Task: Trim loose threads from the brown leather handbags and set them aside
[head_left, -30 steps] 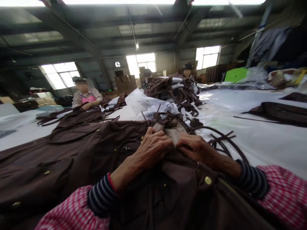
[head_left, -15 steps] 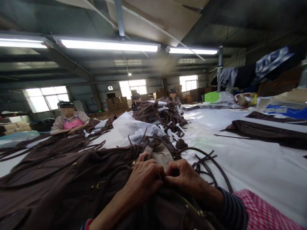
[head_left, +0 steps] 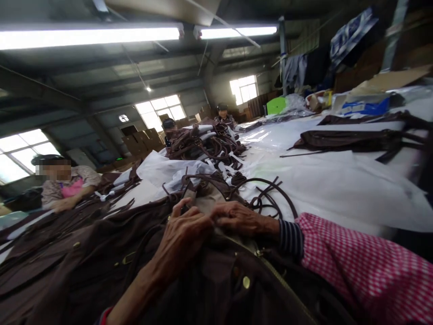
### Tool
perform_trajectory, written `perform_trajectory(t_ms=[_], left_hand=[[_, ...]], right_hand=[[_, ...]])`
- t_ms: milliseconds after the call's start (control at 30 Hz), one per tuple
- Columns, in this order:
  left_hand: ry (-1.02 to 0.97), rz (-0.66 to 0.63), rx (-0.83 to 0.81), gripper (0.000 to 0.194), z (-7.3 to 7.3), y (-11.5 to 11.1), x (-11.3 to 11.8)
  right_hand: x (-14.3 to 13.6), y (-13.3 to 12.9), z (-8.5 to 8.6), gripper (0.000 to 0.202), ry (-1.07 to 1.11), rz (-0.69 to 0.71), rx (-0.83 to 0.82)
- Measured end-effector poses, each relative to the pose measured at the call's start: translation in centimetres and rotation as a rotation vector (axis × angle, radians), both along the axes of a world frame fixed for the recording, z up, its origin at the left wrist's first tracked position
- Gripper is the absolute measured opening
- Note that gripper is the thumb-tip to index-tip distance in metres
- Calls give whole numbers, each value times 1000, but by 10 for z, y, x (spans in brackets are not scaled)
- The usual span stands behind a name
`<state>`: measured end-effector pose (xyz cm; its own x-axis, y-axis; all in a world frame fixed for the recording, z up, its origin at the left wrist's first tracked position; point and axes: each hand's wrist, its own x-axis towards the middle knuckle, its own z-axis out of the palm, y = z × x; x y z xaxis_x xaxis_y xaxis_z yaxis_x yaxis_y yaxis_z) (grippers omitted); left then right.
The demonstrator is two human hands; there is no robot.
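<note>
A dark brown fabric bag (head_left: pixel 216 289) with a brass zipper (head_left: pixel 267 262), gold fittings and a beige lining (head_left: pixel 208 196) fills the near foreground. Both of my hands meet at the edge of its opening. My left hand (head_left: pixel 186 230) lies over the fabric with its fingers bent and pressed on the bag's edge. Beside it, my right hand (head_left: pixel 241 219) is closed in a pinch on the same edge, fingertips touching the left ones. The exact bit between the fingertips is hidden.
More brown bags (head_left: pixel 61 230) lie at the left, before a person in a pink apron (head_left: pixel 71 187). Ahead stands a heap of bags with straps (head_left: pixel 206 144), two people behind it. A white-covered table (head_left: pixel 324 180) holds dark pieces (head_left: pixel 341 140) and a blue box (head_left: pixel 365 107) at the right.
The view has tilted and swung right. Both hands remain together at the bag's edge, and more of the zipper and the right sleeve shows.
</note>
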<state>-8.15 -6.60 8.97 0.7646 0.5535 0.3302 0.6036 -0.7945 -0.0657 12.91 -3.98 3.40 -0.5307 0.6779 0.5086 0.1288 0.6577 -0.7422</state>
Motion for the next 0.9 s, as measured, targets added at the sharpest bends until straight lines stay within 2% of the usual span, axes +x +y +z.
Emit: perform_trajectory(t_ms=[100,200,333,467,667,900], left_hand=[[59,-97,52,28,9,-5,0],[112,-110,27,28,12,-14,2],[113,-74,59,27,3,-24,2],[76,-88,112,29,-4,-29,2],[146,-92,137,21,-2,-25,3],[45,-177,272,31,-20,-22,-5]], right_hand=[[-1,6,-9,17,-110,40,182],[-2,5,-16,23,-115,30,261],[-2,1,-20,27,-186,58,267],[-3,-2,-22,26,-335,-19,281],[-5,0,-19,26,-466,-99,285],[-8,-2,-14,32,-540,-119,345]])
